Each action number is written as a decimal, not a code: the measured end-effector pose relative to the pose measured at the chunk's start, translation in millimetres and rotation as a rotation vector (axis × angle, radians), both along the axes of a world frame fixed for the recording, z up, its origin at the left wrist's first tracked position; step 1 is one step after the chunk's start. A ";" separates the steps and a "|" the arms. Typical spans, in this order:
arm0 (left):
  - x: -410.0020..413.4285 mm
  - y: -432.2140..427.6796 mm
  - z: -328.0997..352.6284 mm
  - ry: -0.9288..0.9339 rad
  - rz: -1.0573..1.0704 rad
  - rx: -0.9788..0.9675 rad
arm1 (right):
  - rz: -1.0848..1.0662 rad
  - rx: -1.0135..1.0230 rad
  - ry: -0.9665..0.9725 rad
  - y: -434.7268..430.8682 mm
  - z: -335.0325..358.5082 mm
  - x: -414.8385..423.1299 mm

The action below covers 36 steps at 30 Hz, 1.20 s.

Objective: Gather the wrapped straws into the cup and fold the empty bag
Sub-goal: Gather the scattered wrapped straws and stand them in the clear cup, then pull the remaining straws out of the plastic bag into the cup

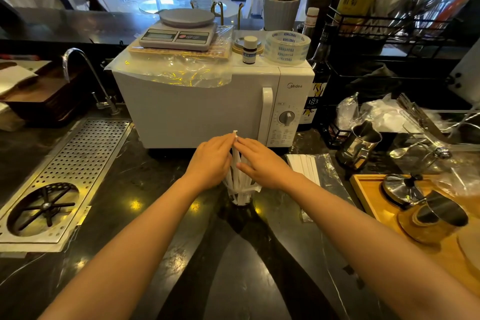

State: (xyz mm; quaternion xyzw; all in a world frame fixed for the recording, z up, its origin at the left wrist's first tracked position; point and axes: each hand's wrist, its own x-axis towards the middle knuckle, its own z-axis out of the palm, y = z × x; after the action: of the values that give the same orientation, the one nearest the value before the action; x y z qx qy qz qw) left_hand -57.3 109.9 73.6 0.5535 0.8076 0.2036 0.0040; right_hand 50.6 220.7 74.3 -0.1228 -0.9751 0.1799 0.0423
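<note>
A clear glass cup (241, 199) stands on the dark counter in front of the microwave, with a bunch of white wrapped straws (240, 174) upright in it. My left hand (211, 161) and my right hand (262, 162) press flat against the bunch from either side, fingers together, and the straw tops poke out between the fingertips. To the right lies the clear plastic bag (320, 171) flat on the counter, with several more wrapped straws (304, 165) lying in it.
A white microwave (197, 109) stands just behind the cup, a scale and tape rolls on top. A perforated steel drain tray (75, 163) lies at left by a tap. Steel pitchers (359, 144) and a wooden tray (374, 197) crowd the right.
</note>
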 end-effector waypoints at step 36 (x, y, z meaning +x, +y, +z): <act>106.3 79.8 39.7 0.057 -0.200 0.020 | -0.452 -0.103 0.002 87.2 15.1 123.4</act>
State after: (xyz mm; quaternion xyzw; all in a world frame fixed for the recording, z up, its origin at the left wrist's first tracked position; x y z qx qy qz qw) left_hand 49.0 189.6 113.3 0.6370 0.7459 0.1944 -0.0040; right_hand 173.9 307.9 89.3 -0.3398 -0.9123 0.2154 0.0761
